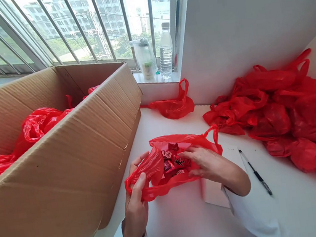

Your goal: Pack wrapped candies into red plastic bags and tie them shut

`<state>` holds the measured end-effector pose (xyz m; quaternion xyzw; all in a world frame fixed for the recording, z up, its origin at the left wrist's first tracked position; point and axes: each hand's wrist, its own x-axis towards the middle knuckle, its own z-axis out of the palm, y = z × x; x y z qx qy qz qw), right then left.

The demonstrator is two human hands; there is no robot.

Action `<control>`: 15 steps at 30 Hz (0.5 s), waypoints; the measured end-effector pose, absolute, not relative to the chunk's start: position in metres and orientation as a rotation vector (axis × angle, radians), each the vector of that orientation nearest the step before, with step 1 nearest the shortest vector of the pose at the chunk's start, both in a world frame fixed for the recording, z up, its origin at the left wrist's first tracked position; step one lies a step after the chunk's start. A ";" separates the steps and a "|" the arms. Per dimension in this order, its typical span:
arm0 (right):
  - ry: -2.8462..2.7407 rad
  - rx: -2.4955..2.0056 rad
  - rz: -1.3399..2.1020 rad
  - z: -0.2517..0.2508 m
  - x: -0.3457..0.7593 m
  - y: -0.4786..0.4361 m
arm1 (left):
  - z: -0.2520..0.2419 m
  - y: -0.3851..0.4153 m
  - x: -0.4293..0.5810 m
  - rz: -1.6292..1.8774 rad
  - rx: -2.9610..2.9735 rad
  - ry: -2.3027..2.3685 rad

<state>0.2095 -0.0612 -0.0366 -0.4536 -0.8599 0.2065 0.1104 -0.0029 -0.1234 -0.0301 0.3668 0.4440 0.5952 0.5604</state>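
A red plastic bag (152, 167) lies open on the white table (295, 201) in front of me. Small red wrapped packets (171, 160) show inside its mouth. My left hand (136, 202) pinches the bag's near rim and handle, fingers closed on the plastic. My right hand (206, 162) reaches into the bag's mouth from the right, its fingers resting on the packets; whether it grips one is hidden.
A large open cardboard box (65, 164) with red bags inside stands at the left. A pile of filled red bags (284, 114) covers the right. One more red bag (174, 107) lies near the windowsill, where a water bottle (165, 50) and a jar (147, 62) stand. A pen (255, 172) lies at my right.
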 end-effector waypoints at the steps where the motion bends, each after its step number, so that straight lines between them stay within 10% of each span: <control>1: -2.504 -1.397 0.604 -0.031 0.215 -0.066 | -0.030 -0.125 -0.001 1.403 0.893 1.038; 15: -2.388 -1.624 0.649 -0.042 0.206 -0.068 | -0.087 -0.174 -0.015 1.215 1.361 1.325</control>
